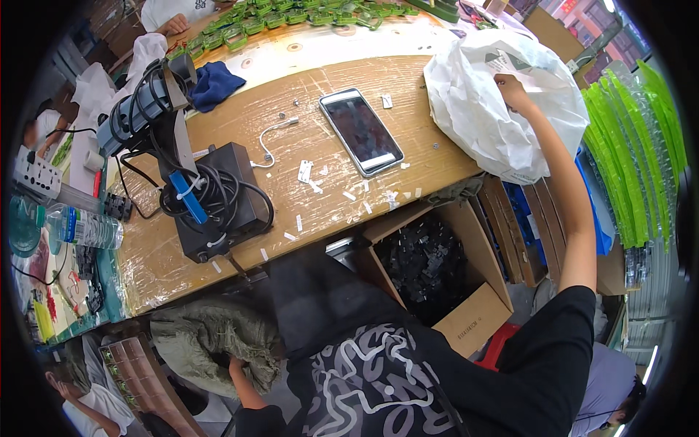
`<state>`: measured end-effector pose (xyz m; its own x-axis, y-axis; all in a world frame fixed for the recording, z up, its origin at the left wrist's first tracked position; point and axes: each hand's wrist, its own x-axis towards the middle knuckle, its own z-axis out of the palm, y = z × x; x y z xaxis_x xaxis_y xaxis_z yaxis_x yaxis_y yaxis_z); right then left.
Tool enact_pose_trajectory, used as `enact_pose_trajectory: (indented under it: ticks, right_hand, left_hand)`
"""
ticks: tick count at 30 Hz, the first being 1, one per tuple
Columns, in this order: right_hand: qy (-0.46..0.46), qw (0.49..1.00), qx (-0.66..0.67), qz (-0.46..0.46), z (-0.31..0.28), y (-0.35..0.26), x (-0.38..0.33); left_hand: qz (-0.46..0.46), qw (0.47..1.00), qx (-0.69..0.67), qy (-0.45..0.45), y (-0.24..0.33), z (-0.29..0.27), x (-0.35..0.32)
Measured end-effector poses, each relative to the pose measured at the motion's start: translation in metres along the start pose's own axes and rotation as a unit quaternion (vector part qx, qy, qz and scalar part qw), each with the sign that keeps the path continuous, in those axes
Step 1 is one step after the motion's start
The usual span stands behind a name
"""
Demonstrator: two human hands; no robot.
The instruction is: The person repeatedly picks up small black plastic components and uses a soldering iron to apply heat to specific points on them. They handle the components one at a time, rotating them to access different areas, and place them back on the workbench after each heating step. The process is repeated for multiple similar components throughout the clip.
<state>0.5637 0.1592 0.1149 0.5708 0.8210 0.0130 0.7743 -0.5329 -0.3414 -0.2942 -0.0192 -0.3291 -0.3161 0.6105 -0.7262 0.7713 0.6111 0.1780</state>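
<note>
My right arm stretches out to a crumpled white plastic bag (466,95) at the far right corner of the table. Against the bag, my right hand (512,91) is closed with curled fingers; what they hold, if anything, is hidden. Low on the left, my left hand (237,366) reaches to a grey-green woven sack (189,328) beside my lap. The sack's folds and shadow hide its fingers. A smartphone (362,132) lies on the wooden table (291,218), left of the bag.
A black box with coiled cables (222,197) and a short white cable (277,130) lie on the table among small white scraps. Below the edge stands a carton (473,320) of black parts. Green strips (626,160) rise at right; green frames (269,22) lie at the back.
</note>
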Motion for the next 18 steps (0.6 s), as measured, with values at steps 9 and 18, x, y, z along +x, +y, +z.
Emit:
enact_pose_trajectory:
  ticks: [9,18]
  right_hand:
    - [0.01,0.979,0.195,0.057,-0.067,-0.027,-0.054]
    - [-0.011,0.962,0.266,-0.059,-0.104,-0.129,-0.041]
  left_hand:
    - [0.023,1.0,-0.01,0.005,-0.011,0.005,0.003]
    - [0.056,0.998,-0.035,0.01,-0.017,0.017,0.007]
